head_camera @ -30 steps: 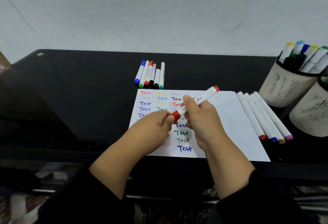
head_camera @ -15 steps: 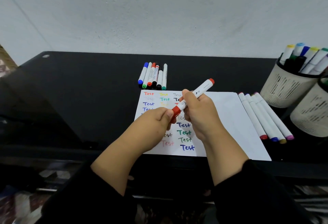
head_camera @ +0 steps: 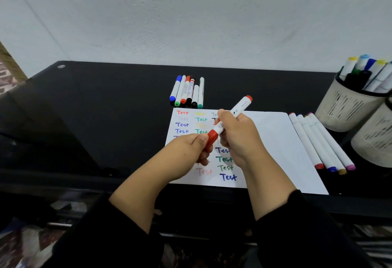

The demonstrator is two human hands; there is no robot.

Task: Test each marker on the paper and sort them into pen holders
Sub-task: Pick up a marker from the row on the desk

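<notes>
The black glossy worktop point(head_camera: 95, 119) runs wall to wall under a pale grey wall, and nearly everything sits on its right half. A white sheet of paper point(head_camera: 275, 140) lies flat near the front edge, its left part filled with rows of the word "Test" in red, yellow, green, blue and black; both forearms in black sleeves reach over it and hide some of the writing. At the far right stand two cream pen holders: the rear holder point(head_camera: 347, 108) is crowded with capped markers, while the nearer holder point(head_camera: 375, 140) is cut off by the frame edge, so its contents cannot be seen. Between the paper and the holders, a row of four white markers point(head_camera: 318, 140) lies side by side, coloured caps toward the front. Behind the paper, a bunch of six slimmer markers point(head_camera: 187, 91) lies close together.

Above the paper, the right hand point(head_camera: 237, 136) grips the barrel of a red-capped white marker point(head_camera: 239, 108), held tilted. The left hand point(head_camera: 191, 149) pinches its lower red cap point(head_camera: 212, 137) between thumb and fingers.
</notes>
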